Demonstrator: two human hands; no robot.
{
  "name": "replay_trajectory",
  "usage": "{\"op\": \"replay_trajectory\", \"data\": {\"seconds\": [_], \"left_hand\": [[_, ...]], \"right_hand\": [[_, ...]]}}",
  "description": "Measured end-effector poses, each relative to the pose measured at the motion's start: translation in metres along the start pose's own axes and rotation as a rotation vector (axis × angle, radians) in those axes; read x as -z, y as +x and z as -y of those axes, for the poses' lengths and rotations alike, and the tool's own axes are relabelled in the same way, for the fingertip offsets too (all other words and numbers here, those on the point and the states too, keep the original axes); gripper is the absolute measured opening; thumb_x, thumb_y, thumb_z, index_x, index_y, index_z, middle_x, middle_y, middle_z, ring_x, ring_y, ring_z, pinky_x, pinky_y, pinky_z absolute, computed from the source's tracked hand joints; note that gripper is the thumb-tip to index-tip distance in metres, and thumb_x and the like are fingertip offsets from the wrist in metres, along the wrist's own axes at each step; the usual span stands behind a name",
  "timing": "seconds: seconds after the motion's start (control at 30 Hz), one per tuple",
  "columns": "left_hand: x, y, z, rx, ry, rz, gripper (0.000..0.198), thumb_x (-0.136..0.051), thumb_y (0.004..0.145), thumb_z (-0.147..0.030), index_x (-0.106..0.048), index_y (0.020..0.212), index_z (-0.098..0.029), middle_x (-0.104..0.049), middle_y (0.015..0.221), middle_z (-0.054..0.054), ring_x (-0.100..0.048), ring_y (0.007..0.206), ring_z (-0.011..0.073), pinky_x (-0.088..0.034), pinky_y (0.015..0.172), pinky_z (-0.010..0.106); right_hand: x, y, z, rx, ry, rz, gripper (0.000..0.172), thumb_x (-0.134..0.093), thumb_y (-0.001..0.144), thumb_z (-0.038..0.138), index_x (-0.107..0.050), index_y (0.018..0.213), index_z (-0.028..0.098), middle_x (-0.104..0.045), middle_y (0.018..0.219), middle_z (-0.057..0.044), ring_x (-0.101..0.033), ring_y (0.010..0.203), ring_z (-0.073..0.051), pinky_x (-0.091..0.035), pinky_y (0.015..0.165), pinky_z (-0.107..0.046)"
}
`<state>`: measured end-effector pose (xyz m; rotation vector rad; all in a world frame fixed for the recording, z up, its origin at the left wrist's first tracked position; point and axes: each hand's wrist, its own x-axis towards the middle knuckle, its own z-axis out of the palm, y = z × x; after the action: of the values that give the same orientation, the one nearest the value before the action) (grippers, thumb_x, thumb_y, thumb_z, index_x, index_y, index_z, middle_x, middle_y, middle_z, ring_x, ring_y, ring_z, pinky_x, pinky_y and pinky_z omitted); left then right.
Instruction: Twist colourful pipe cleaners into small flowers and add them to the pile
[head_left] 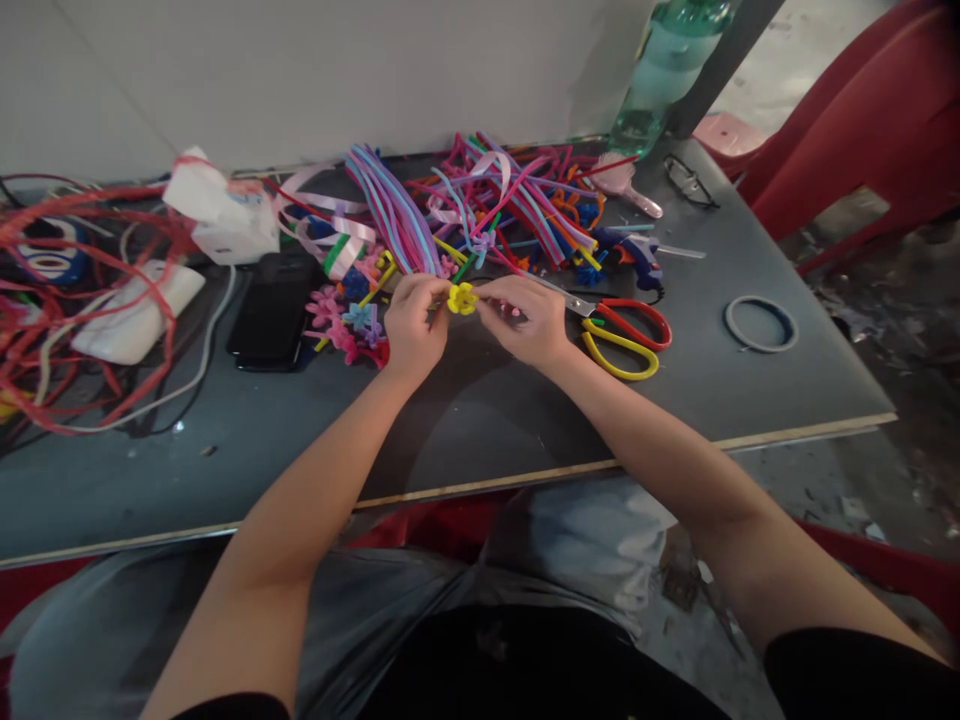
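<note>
above the grey table [480,420], both hands [474,322] pinch a yellow flower [463,298].

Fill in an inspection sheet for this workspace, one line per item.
Surface: dark tabletop, pale front edge, small scraps on it.
Job's things: yellow flower held above the table; fuzzy stems bundled behind; pink and blue flowers on the left; scissors lying on the right.
Clutter: phone, hairbrush, eyeglasses, grey ring.
Grip: left grip and right grip both pinch the yellow flower from opposite sides.
Cables: white cable curving among tangled red strands; its ends are unclear.
Surroundings: pale wall behind, red chair on the right, littered floor.
</note>
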<state>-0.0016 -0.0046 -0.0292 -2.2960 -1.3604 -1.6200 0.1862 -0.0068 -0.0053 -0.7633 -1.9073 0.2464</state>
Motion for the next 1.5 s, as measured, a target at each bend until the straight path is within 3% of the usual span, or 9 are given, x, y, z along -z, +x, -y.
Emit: {"op": "replay_trajectory", "data": {"seconds": [0.27, 0.37, 0.53, 0.73, 0.87, 0.97, 1.1, 1.27, 1.5], "left_hand": [[-0.001, 0.000, 0.004, 0.014, -0.083, 0.049, 0.013, -0.057, 0.091, -0.016, -0.064, 0.100, -0.022, -0.066, 0.097, 0.003, -0.066, 0.092, 0.0170, -0.055, 0.084, 0.030], [-0.006, -0.001, 0.009, 0.127, -0.190, 0.110, 0.011, -0.059, 0.092, -0.025, -0.066, 0.101, -0.022, -0.068, 0.097, 0.004, -0.067, 0.092, 0.0178, -0.055, 0.084, 0.031], [-0.013, 0.002, 0.016, 0.330, -0.552, 0.250, 0.028, -0.068, 0.086, -0.041, -0.072, 0.106, -0.022, -0.073, 0.103, 0.005, -0.070, 0.101, 0.0230, -0.056, 0.094, 0.038], [-0.007, 0.007, 0.004, 0.495, -0.673, 0.240, 0.040, -0.068, 0.086, -0.058, -0.079, 0.097, -0.021, -0.078, 0.092, 0.005, -0.072, 0.089, 0.0199, -0.058, 0.086, 0.034], [-0.004, 0.006, 0.000, 0.369, -0.387, 0.256, 0.042, -0.064, 0.091, -0.059, -0.080, 0.097, -0.021, -0.078, 0.096, 0.007, -0.072, 0.091, 0.0191, -0.057, 0.086, 0.033], [-0.002, 0.005, 0.001, 0.207, -0.136, 0.263, 0.028, -0.064, 0.095, -0.046, -0.079, 0.100, -0.023, -0.076, 0.097, 0.006, -0.071, 0.093, 0.0195, -0.056, 0.090, 0.034], [0.000, 0.005, 0.001, 0.128, 0.035, 0.283, 0.020, -0.063, 0.094, -0.031, -0.079, 0.102, -0.023, -0.073, 0.093, 0.005, -0.069, 0.091, 0.0198, -0.056, 0.086, 0.034], [0.000, 0.004, -0.003, 0.077, 0.141, 0.232, 0.019, -0.064, 0.092, -0.029, -0.080, 0.101, -0.024, -0.068, 0.096, 0.007, -0.065, 0.094, 0.0225, -0.054, 0.087, 0.038], [0.001, 0.003, -0.001, 0.000, 0.098, 0.182, 0.026, -0.057, 0.099, -0.037, -0.079, 0.098, -0.024, -0.065, 0.089, 0.007, -0.064, 0.094, 0.0218, -0.053, 0.085, 0.037]], "right_hand": [[-0.001, -0.001, -0.002, 0.012, -0.020, -0.039, 0.025, -0.056, 0.099, 0.031, -0.078, 0.092, 0.020, -0.077, 0.085, -0.005, -0.065, 0.067, -0.011, -0.052, 0.063, -0.025], [-0.002, -0.002, -0.006, -0.040, -0.034, -0.002, 0.027, -0.055, 0.100, 0.033, -0.079, 0.094, 0.021, -0.077, 0.087, -0.004, -0.065, 0.069, -0.012, -0.052, 0.065, -0.026], [-0.004, -0.003, -0.009, -0.099, -0.056, -0.031, 0.025, -0.057, 0.097, 0.031, -0.080, 0.094, 0.020, -0.075, 0.081, -0.004, -0.064, 0.067, -0.012, -0.051, 0.064, -0.026], [-0.004, -0.001, -0.005, -0.181, -0.062, 0.006, 0.021, -0.059, 0.093, 0.025, -0.080, 0.094, 0.020, -0.075, 0.080, -0.002, -0.064, 0.068, -0.012, -0.051, 0.068, -0.025], [-0.002, 0.003, 0.000, -0.264, -0.059, 0.059, 0.018, -0.062, 0.091, 0.024, -0.080, 0.092, 0.020, -0.076, 0.081, -0.002, -0.064, 0.069, -0.012, -0.050, 0.068, -0.025], [0.001, 0.007, 0.002, -0.352, -0.050, 0.141, 0.016, -0.066, 0.088, 0.023, -0.081, 0.090, 0.019, -0.077, 0.080, -0.003, -0.063, 0.068, -0.013, -0.048, 0.067, -0.026], [0.005, 0.011, 0.003, -0.425, -0.050, 0.226, 0.017, -0.068, 0.088, 0.029, -0.081, 0.088, 0.018, -0.077, 0.079, -0.004, -0.061, 0.066, -0.013, -0.046, 0.065, -0.026], [0.007, 0.011, 0.003, -0.395, -0.081, 0.245, 0.021, -0.066, 0.089, 0.033, -0.079, 0.085, 0.017, -0.075, 0.077, -0.004, -0.062, 0.067, -0.014, -0.044, 0.065, -0.027], [0.000, 0.009, 0.011, -0.344, -0.067, 0.243, 0.016, -0.060, 0.091, 0.024, -0.072, 0.084, 0.016, -0.071, 0.081, -0.005, -0.057, 0.069, -0.013, -0.041, 0.065, -0.028]]}}
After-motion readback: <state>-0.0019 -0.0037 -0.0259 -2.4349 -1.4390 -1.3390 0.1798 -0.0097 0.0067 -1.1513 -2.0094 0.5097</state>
